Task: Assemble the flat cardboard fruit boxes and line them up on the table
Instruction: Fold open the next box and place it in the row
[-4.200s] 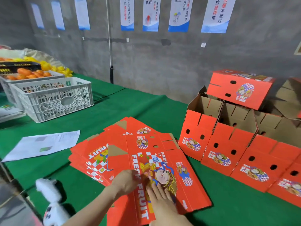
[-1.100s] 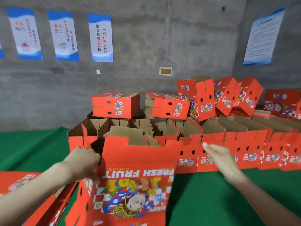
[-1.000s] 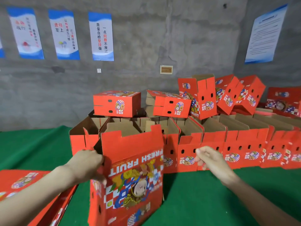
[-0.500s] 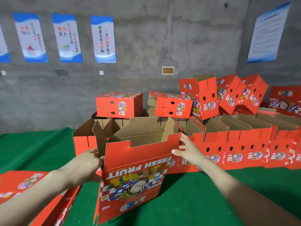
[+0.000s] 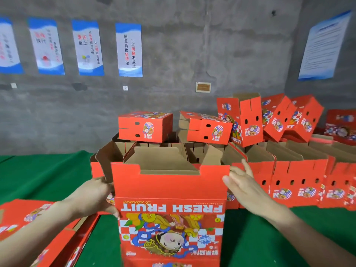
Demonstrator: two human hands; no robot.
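a red fruit box [image 5: 169, 189] is held upright above the green table [image 5: 48, 170], opened square, top flaps not folded. the left hand [image 5: 92, 197] grips its left edge; the right hand [image 5: 244, 187], fingers straight, touches its right corner. many assembled boxes [image 5: 298, 180] line up behind; a flat stack [image 5: 28, 214] waits.

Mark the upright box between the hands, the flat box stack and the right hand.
upright box [image 5: 169, 186]: head view, red front panel above the lettering.
flat box stack [image 5: 23, 214]: head view, top sheet, lower left.
right hand [image 5: 248, 191]: head view, back of the hand.
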